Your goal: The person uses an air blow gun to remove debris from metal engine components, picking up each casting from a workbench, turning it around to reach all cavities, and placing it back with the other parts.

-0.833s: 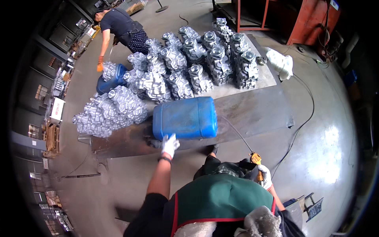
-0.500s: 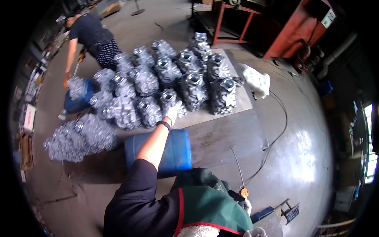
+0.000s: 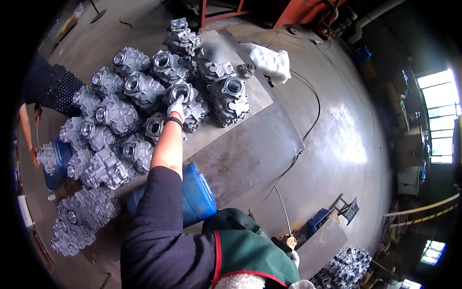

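Note:
My left hand (image 3: 176,108), in a white glove, reaches forward to a grey metal casting (image 3: 196,111) at the front edge of the group. Its fingers are closed on the rim of the round opening on top; the fingertips are partly hard to make out. Low on the right, my right hand (image 3: 294,257), also gloved, is wrapped round a yellow-orange hand tool (image 3: 291,242) with a thin grey rod or hose running up from it. My apron hides most of that hand. More castings (image 3: 115,114) stand close together on the left, upright with openings upward or tilted.
A blue plastic drum (image 3: 198,195) lies before the metal table top (image 3: 255,149). Another person (image 3: 53,86) bends at the far left, a hand by a casting on a blue drum (image 3: 60,164). A white sack (image 3: 267,62), a black cable (image 3: 315,108) and a bin of small castings (image 3: 344,267) lie rightward.
My view has turned to the right, so the castings shift left. My left hand has moved from one front casting to the taller one beside it. The right hand still holds the tool.

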{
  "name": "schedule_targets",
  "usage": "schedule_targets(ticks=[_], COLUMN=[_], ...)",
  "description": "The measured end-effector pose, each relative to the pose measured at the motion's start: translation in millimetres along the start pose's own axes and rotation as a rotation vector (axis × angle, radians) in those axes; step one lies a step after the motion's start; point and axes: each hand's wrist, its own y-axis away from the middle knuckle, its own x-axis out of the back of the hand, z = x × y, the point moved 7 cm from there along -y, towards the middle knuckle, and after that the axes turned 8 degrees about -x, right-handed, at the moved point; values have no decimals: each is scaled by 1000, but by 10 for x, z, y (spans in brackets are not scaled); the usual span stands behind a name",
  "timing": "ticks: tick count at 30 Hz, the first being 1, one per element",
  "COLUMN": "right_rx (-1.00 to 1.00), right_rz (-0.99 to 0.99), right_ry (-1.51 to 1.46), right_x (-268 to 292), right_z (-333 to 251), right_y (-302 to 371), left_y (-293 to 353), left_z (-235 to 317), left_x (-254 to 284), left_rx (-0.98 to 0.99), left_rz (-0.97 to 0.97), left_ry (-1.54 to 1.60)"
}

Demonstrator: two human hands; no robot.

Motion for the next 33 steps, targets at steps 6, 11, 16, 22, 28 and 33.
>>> schedule_targets(ticks=[6, 11, 16, 22, 28, 33], right_rx=[5, -272, -351, -369, -261, -251], right_rz=[110, -30, 22, -253, -595, -940], right_ry=[117, -6, -26, 49, 617, 879], right_x=[27, 155, -586, -1578, -1606, -2681], right_z=[-2, 138, -289, -946, -893, -1413], right_y=[-194, -379, -694, -770, -2238, -1825], left_y=[-304, 1263, 2231, 3159, 3426, 3989], left_z=[58, 714, 633, 105, -278, -339], left_x=[487, 409, 716, 1069, 1700, 2230], left_rx=[-228, -580, -642, -438, -337, -694], left_rz=[107, -49, -385, -641, -432, 200], left_ry=[-51, -703, -900, -1510, -1541, -1179])
